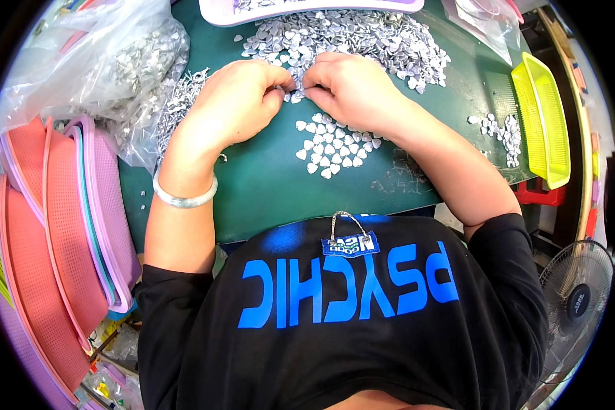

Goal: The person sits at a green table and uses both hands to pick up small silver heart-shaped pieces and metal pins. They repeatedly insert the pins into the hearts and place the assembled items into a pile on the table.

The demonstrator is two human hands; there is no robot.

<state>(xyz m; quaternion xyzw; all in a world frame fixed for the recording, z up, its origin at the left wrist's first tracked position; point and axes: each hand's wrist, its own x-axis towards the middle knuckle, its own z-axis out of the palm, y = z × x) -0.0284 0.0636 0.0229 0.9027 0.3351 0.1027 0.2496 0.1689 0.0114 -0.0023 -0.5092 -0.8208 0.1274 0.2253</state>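
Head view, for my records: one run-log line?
left hand: at heap of silver heart-shaped pieces | right hand: same | smaller group: nearer body | green tabletop: beneath

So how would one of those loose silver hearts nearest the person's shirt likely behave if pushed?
The silver hearts mostly lie flat on the green table, so one would probably slide rather than roll. Their metallic sheen suggests stiff, perhaps slippery pieces. Small beside the fingers, each is likely light.

Black T-shirt [342, 355], pale bangle [184, 201]
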